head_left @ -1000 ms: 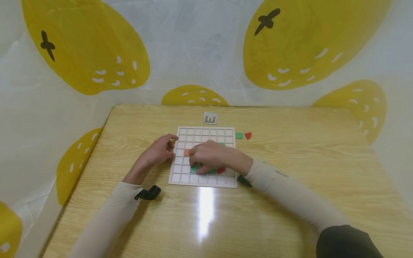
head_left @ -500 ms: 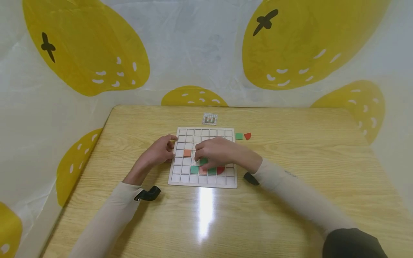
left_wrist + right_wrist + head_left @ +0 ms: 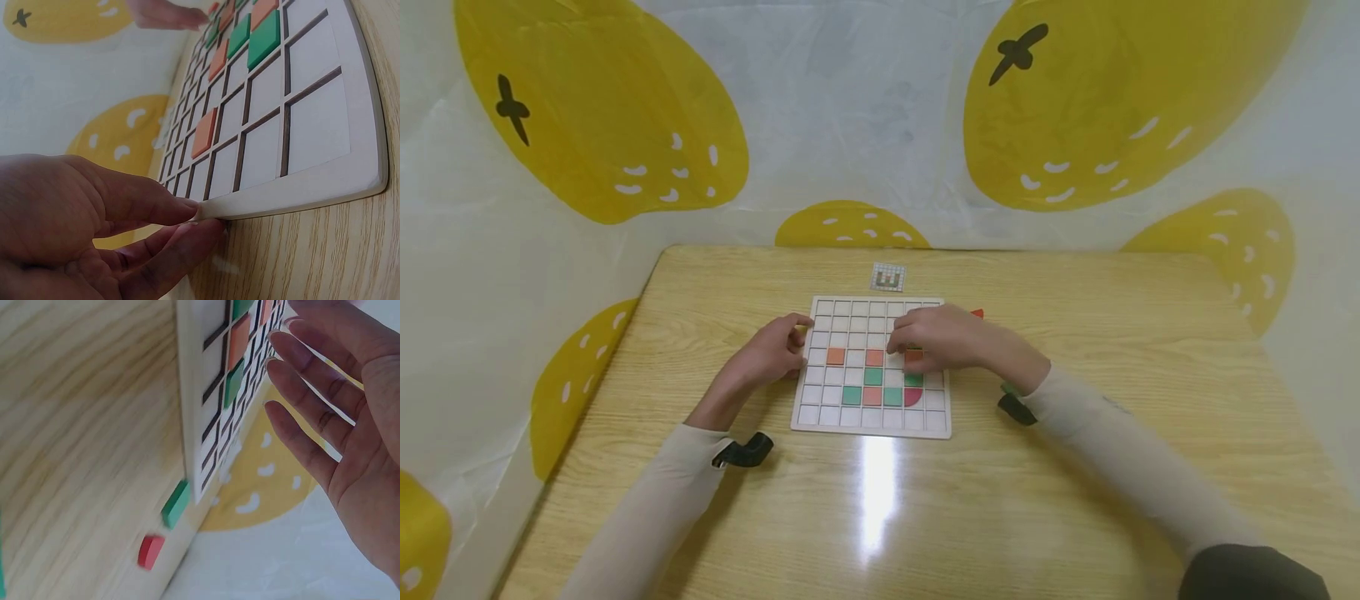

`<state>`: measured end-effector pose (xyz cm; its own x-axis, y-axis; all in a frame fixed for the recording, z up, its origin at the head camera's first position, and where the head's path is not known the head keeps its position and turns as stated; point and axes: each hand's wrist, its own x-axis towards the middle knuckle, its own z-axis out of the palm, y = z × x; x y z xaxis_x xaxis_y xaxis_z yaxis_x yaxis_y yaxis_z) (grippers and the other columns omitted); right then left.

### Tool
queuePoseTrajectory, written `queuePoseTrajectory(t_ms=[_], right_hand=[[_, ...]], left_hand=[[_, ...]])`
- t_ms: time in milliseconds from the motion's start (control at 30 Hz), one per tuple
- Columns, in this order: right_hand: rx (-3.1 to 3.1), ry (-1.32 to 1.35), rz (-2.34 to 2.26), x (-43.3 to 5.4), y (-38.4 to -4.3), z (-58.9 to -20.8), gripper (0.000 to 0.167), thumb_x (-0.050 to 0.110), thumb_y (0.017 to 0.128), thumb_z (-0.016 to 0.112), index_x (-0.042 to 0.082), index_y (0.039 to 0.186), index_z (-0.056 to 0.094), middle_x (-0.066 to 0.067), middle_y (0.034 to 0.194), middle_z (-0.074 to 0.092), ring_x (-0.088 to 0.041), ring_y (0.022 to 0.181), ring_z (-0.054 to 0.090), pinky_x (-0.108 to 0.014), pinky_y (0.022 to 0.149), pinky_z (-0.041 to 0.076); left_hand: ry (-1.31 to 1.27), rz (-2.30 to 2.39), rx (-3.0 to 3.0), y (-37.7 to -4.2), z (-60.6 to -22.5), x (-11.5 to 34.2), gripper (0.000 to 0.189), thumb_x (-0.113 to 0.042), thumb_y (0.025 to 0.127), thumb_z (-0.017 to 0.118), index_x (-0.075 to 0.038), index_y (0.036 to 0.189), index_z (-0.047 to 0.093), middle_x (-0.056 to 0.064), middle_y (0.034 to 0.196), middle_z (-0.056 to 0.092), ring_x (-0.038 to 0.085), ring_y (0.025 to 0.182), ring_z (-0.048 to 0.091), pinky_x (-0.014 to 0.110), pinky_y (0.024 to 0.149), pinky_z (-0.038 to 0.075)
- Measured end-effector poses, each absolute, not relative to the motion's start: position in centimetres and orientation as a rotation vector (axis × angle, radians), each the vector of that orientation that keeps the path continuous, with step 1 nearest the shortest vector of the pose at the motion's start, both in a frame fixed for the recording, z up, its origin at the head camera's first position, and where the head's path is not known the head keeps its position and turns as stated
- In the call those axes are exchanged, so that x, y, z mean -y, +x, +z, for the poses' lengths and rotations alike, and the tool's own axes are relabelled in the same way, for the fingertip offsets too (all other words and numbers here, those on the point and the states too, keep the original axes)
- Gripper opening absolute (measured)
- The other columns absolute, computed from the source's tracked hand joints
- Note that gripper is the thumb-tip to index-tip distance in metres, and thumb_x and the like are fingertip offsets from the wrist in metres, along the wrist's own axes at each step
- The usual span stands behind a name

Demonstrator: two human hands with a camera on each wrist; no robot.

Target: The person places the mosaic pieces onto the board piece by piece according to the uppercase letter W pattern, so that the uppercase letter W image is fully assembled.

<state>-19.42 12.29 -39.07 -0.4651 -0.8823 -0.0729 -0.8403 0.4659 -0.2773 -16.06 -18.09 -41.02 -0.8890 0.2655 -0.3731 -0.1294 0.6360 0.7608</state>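
Observation:
A white grid board [image 3: 840, 415] lies on the table with several square tiles in its cells. At its left edge is my left hand [image 3: 769, 350], fingertips touching the rim. Over the right part of the board hovers my right hand [image 3: 942, 335], fingers loosely extended and holding nothing in the right wrist view. An orange tile [image 3: 874, 358] sits above a green tile [image 3: 873, 377] in the middle column. Another orange tile [image 3: 835, 357] lies further left. A red quarter-circle piece [image 3: 913, 397] ends the lower coloured row. My right fingers partly cover an orange tile [image 3: 913, 357].
Beyond the board lies a small pattern card [image 3: 887, 277]. Off its right side are a loose green square [image 3: 175, 504] and a red fan-shaped piece [image 3: 150, 551]. Another green piece [image 3: 1009, 388] shows by the right wrist. A patterned sheet [image 3: 850, 125] hangs behind the table.
My right hand has moved right and away from me across the board, uncovering the middle orange and green tiles and the lower row. The left hand stays at the board's edge.

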Motion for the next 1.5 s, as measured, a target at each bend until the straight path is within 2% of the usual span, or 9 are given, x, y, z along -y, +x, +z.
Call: queuePoseTrajectory(t_ms=[267, 700, 1000, 1233, 1500], right_hand=[[-2.563, -1.424, -0.296, -14.7, -20.4, -38.8, 0.027, 0.029, 0.089, 0.077, 0.015, 0.112, 0.075, 0.003, 0.104, 0.07, -0.016, 0.1, 0.064, -0.04, 0.083, 0.055], [-2.661, -1.288, -0.339, -17.6, -21.6, -38.6, 0.027, 0.023, 0.089, 0.077, 0.011, 0.113, 0.075, -0.002, 0.111, 0.072, -0.022, 0.105, 0.066, -0.045, 0.09, 0.054], [-2.697, -1.191, -0.333, -19.2, -22.5, -38.5, 0.028, 0.023, 0.088, 0.077, 0.012, 0.114, 0.075, -0.003, 0.114, 0.071, -0.021, 0.096, 0.062, -0.043, 0.083, 0.053], [-2.723, -1.126, -0.291, -20.2, -23.3, -39.0, 0.027, 0.022, 0.088, 0.077, 0.012, 0.113, 0.074, -0.003, 0.117, 0.069, -0.024, 0.108, 0.062, -0.047, 0.091, 0.052], [-2.741, -1.126, -0.24, -21.3, -24.0, -39.9, 0.025, 0.018, 0.087, 0.077, 0.012, 0.111, 0.075, -0.004, 0.111, 0.068, -0.025, 0.104, 0.061, -0.046, 0.087, 0.054]], left_hand=[[0.104, 1.168, -2.394, -16.2, -40.9, 18.1, 0.063, 0.014, 0.09, 0.06, 0.001, 0.149, 0.04, 0.02, 0.116, 0.049, 0.026, 0.093, 0.049, 0.034, 0.072, 0.053], [0.092, 1.161, -2.388, -16.3, -41.0, 18.1, 0.064, 0.013, 0.09, 0.061, 0.0, 0.149, 0.04, 0.02, 0.117, 0.049, 0.026, 0.094, 0.049, 0.033, 0.073, 0.053], [0.092, 1.146, -2.398, -16.3, -40.9, 18.1, 0.064, 0.012, 0.091, 0.062, 0.0, 0.15, 0.041, 0.02, 0.116, 0.049, 0.027, 0.095, 0.048, 0.033, 0.072, 0.054], [0.091, 1.144, -2.392, -16.3, -40.9, 18.1, 0.064, 0.012, 0.091, 0.062, 0.0, 0.15, 0.04, 0.02, 0.116, 0.048, 0.027, 0.095, 0.048, 0.033, 0.072, 0.054], [0.069, 1.16, -2.374, -16.3, -40.8, 17.9, 0.065, 0.013, 0.091, 0.062, -0.001, 0.15, 0.04, 0.02, 0.118, 0.048, 0.027, 0.097, 0.048, 0.034, 0.073, 0.055]])
